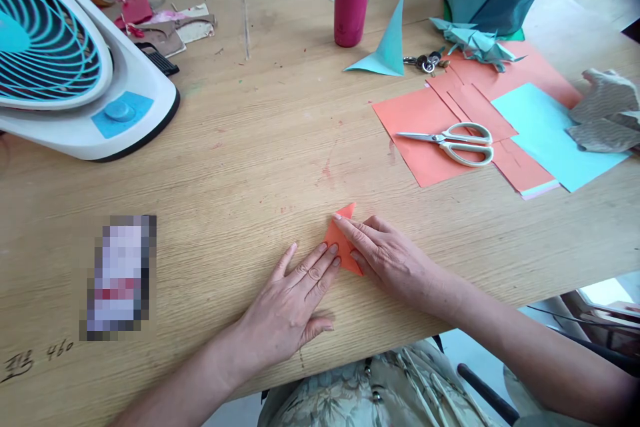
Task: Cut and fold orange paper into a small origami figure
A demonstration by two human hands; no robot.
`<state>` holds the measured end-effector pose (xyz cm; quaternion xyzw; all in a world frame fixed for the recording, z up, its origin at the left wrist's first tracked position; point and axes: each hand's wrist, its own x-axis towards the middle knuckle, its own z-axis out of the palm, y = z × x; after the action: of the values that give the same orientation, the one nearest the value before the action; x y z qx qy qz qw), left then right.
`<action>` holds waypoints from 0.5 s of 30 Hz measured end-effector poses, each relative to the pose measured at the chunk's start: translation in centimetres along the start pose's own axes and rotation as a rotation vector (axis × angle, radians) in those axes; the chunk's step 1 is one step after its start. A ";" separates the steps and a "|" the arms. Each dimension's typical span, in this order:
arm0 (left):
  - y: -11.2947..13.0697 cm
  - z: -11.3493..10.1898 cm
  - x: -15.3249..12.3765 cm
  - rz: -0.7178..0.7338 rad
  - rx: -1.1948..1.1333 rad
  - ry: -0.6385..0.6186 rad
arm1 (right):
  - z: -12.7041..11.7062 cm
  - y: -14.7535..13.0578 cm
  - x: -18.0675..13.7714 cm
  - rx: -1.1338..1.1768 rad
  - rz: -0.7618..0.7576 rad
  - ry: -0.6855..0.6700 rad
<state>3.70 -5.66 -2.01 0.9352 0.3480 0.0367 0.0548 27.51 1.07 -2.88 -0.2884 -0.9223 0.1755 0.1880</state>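
Observation:
A small folded piece of orange paper [347, 268] lies on the table between my hands, its pointed corners showing at the top and bottom. My left hand [295, 300] rests with spread fingers, and several fingertips press the paper's left side. From the right, my right hand [385, 257] reaches over the paper with its index finger stretched along the upper part. The right thumb is near the lower right edge. Fingers of both hands cover part of the paper, so its folds are partly hidden.
White-handled scissors [465, 143] lie on orange sheets [405, 127] beside a turquoise sheet [575, 160]. Behind stand a folded turquoise paper piece [387, 47], keys [427, 63] and a magenta bottle [351, 0]. A fan [135, 127] and a blurred-out object [117, 273] are at left.

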 end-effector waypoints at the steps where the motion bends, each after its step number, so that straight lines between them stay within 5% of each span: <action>1: 0.0 0.0 -0.1 -0.004 -0.002 0.004 | -0.1 0.1 -0.1 0.024 0.004 0.003; 7: -0.8 -0.1 0.0 0.041 -0.071 0.059 | -1.6 0.6 -1.2 0.304 0.196 0.163; 11: -1.1 -0.7 0.6 0.037 -0.157 0.179 | -1.9 0.8 -1.3 0.289 0.277 0.224; 15: -1.3 -1.6 2.5 -0.123 -0.206 0.300 | -1.4 0.6 -1.0 0.231 0.313 0.187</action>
<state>4.60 -2.98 -0.55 0.8856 0.4033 0.2076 0.0999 29.15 1.24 -2.18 -0.4196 -0.8187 0.2795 0.2749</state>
